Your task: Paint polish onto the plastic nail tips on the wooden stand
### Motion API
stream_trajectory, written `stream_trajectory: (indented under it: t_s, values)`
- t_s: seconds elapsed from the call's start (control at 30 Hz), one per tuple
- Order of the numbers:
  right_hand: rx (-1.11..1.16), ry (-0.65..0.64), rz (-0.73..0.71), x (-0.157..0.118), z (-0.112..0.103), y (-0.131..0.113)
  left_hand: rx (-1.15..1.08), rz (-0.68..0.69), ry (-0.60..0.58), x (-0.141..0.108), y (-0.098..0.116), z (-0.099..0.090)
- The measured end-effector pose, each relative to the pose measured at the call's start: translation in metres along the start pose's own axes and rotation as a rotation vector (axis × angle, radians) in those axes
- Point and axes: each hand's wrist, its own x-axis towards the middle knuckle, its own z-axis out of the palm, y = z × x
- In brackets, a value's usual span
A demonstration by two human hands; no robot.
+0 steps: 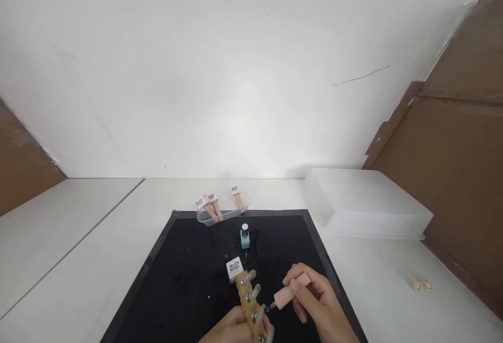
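Observation:
In the head view, my left hand (231, 327), partly cut off by the lower edge, grips a wooden strip (247, 301) with several clear nail tips (254, 293) standing out from its side. My right hand (314, 301) is closed around a pink nail polish brush (285, 297) by its cap. The dark bristles reach a nail tip low on the strip; whether they touch it I cannot tell. A white square bottle (234, 266) with a purple print stands by the strip's far end. Behind it is a mint-green polish bottle (245, 240) with a dark cap.
A clear plastic tray (204, 222) holding several pink-handled white bottles sits at the back of the black mat (176, 280). To the right stands a translucent white box (365, 201). Small beige bands (418, 283) lie on the white table. Cardboard walls flank both sides.

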Motion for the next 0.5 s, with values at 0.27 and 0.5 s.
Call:
stream_trajectory:
  t_s: [0.27,0.5]
  values:
    - [-0.100,0.002,-0.052,0.0015,0.0033,-0.0018,-0.002,0.007,0.000,0.0020,-0.0053,-0.0031]
    - [-0.122,0.136,-0.052,0.0015,0.0074,-0.0048,-0.010,-0.003,0.031,0.0011,-0.0065,-0.0046]
